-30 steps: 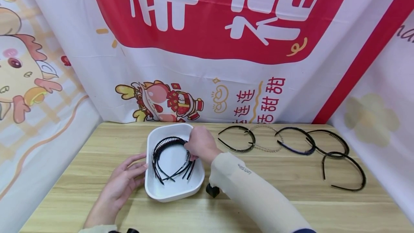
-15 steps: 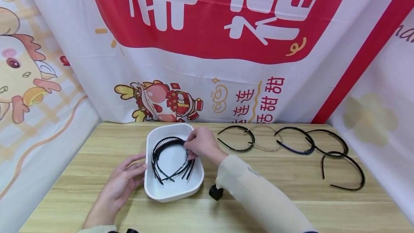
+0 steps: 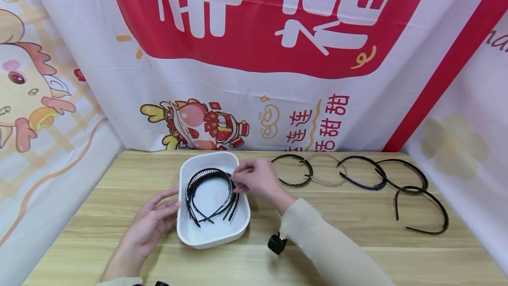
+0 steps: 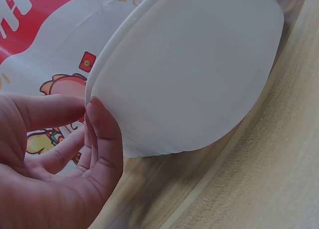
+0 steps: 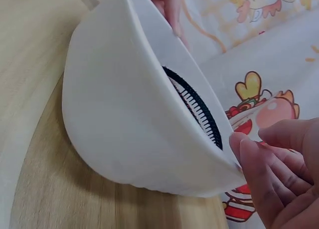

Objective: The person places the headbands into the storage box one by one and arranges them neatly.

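Observation:
A white plastic basin [image 3: 214, 235] stands on the table at centre left in the head view, with several black headbands [image 3: 208, 173] lying overlapped in it. My left hand [image 3: 152, 224] rests its fingertips against the basin's outer left side; in the left wrist view those fingers [image 4: 103, 129] meet the white wall at its rim. At the right rim is my right hand [image 3: 259, 182], thumb and fingers loosely bent. The right wrist view shows these fingers [image 5: 254, 164] at the rim with no headband between them. A comb-toothed headband [image 5: 197, 107] shows inside the basin there.
Along the right of the table lie a black headband [image 3: 311, 173], a clear beaded one [image 3: 326, 184], a dark blue one [image 3: 365, 186] and two more black ones, partly overlapping. A printed cloth [image 3: 254, 114] hangs behind the wooden table [image 3: 222, 264].
My right hand has drawn back from inside the basin to its right rim, away from the headbands. The left hand stays at the basin's side.

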Available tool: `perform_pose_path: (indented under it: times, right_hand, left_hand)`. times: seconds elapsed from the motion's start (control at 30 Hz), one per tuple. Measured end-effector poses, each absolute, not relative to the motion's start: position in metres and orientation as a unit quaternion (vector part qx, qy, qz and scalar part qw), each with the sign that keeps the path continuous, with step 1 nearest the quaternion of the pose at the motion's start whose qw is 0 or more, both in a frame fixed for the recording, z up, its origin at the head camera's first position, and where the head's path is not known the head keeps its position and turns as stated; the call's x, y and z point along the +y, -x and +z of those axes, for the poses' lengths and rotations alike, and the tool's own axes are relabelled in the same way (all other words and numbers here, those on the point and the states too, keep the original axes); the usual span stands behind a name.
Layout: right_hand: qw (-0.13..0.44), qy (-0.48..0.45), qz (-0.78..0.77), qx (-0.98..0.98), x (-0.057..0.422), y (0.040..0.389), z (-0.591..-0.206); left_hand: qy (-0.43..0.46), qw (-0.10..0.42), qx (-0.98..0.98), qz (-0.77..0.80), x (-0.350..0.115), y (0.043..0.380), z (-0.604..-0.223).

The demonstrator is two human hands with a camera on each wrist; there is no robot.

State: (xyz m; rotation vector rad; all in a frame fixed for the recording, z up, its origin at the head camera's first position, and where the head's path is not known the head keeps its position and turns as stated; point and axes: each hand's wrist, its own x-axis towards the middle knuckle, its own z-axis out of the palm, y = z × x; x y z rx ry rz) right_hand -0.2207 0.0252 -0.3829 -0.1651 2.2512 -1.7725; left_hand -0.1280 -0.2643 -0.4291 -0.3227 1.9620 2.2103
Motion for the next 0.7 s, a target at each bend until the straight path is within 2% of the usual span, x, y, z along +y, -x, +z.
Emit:
perform_pose_path:
  times: [0.43,0.7]
  right_hand:
    - [0.021,0.003,-0.59,0.807,0.088,0.206,-0.395]
    - [0.011,-0.053,-0.581,0.812,0.141,0.194,-0.411]
  left_hand:
    - [0.112,0.084,0.656,0.742,-0.262,0.128,-0.429]
    - [0.11,0.082,0.655,0.743,-0.262,0.128,-0.43]
